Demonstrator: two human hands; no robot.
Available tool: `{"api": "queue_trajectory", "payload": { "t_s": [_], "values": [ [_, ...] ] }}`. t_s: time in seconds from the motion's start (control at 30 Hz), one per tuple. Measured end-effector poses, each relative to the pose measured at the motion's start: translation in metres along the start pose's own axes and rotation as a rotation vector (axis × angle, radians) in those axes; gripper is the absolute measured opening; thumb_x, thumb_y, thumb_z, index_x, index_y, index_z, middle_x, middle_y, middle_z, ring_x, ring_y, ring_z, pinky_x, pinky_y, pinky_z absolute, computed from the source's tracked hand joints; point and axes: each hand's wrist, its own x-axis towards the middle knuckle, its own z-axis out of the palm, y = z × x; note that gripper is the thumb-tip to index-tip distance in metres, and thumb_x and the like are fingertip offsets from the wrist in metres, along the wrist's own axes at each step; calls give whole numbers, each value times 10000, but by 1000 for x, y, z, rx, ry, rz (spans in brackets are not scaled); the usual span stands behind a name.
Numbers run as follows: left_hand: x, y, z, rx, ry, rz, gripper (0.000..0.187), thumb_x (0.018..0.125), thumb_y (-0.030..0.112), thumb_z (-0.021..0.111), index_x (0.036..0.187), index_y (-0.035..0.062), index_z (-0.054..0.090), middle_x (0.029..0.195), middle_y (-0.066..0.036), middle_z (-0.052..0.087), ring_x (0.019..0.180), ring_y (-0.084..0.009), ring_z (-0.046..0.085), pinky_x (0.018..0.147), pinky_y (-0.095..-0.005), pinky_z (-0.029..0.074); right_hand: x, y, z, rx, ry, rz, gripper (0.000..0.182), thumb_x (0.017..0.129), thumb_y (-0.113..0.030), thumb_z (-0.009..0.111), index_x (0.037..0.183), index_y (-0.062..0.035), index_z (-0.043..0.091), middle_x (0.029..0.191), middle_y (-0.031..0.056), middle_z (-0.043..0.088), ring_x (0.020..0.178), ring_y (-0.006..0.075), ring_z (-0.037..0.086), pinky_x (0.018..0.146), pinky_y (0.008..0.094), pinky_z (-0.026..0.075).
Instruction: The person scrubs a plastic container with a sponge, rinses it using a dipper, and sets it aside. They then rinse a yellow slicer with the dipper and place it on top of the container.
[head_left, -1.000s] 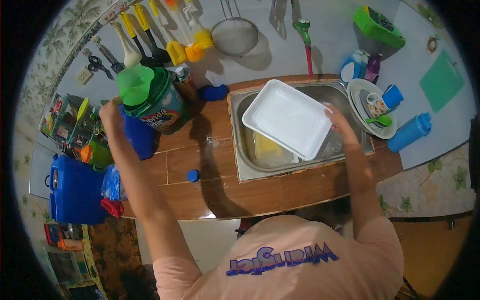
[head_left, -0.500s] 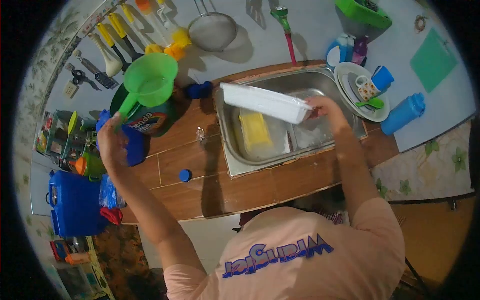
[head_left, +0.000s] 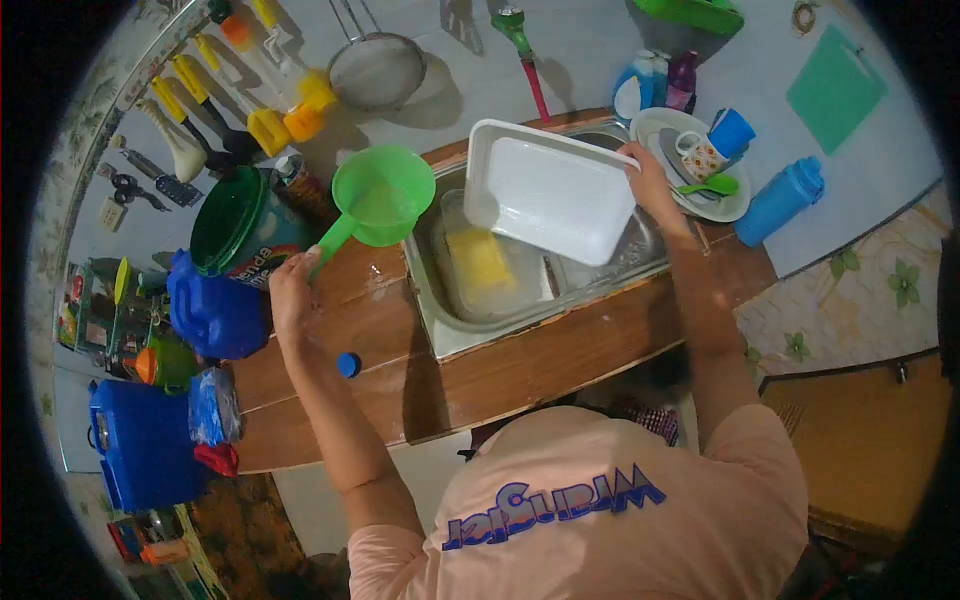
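My left hand is wrapped around the handle of a green water dipper, held above the counter at the sink's left edge. The dipper's bowl opens upward; what it holds is hard to make out. My right hand grips the right end of a white rectangular tub. Tilted over the steel sink, the tub turns its wet-looking inside toward me. Below it in the sink lies a yellow rectangular thing, apparently inside a clear container.
A green bucket and a blue jug stand left. A blue cap lies on the wooden counter. Right of the sink are stacked plates with cups, and a blue bottle. Utensils and a strainer hang behind.
The dipper has moved right, from over the bucket toward the sink. The white tub has tilted so that its inside now faces me. The camera view has shifted slightly.
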Motion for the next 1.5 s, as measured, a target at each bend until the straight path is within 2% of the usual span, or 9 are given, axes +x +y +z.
{"api": "queue_trajectory", "payload": {
  "t_s": [0.23,0.5,0.57,0.77,0.8,0.9,0.97,1.13,1.5],
  "values": [
    [-5,12,23,-63,-29,66,239,825,249,605,723,34,581,516,50,388,401,-66,347,373,-248,249,-42,57,58,491,223,385,201,813,63,464,922,-99,509,861,0,479,793,116,438,741,251,372],
    [-17,66,93,290,-163,388,271,795,207,580,703,-44,622,551,10,436,522,-69,364,463,-275,291,-42,-1,106,790,59,660,224,828,0,499,1012,-122,465,932,19,467,828,145,477,637,310,423],
    [-7,55,121,299,-171,629,259,781,184,584,763,-69,640,558,-22,498,532,-94,421,488,-291,343,-36,1,118,875,19,649,191,834,-27,505,991,-124,455,922,25,471,806,146,495,581,307,430],
    [-13,27,146,156,-235,193,258,748,155,604,744,-101,635,563,-55,536,537,-139,462,524,-314,387,-18,-1,117,611,-38,515,172,783,-2,508,909,-111,468,824,58,498,761,186,510,645,331,438],
    [3,-3,147,2,-220,281,262,751,154,605,733,-106,633,549,-36,512,518,-120,439,487,-307,353,-15,1,109,511,-25,438,180,770,6,501,907,-106,468,816,68,503,761,197,511,667,334,433],
    [-3,5,119,190,-249,124,254,743,158,609,752,-93,644,550,-22,507,516,-119,437,481,-312,348,-6,6,83,279,9,249,206,736,30,480,900,-92,466,807,90,518,762,226,515,718,335,418],
    [-8,14,116,309,-234,237,294,729,204,602,762,-87,634,548,-123,549,500,-197,489,517,-352,390,-1,13,74,219,37,164,220,719,44,464,898,-84,466,821,98,525,766,239,515,736,330,407],
    [-4,23,139,365,-154,557,350,725,249,595,729,-101,601,563,-238,535,508,-277,527,551,-374,420,-2,2,74,326,-9,234,247,667,82,437,854,-74,479,787,72,499,770,195,483,715,289,391],
    [-6,3,148,83,-272,103,268,760,184,602,794,-77,651,571,-60,548,512,-140,475,474,-322,371,23,1,92,621,40,469,218,655,67,480,847,-38,479,778,58,492,738,172,460,660,301,395]
  ]
}}
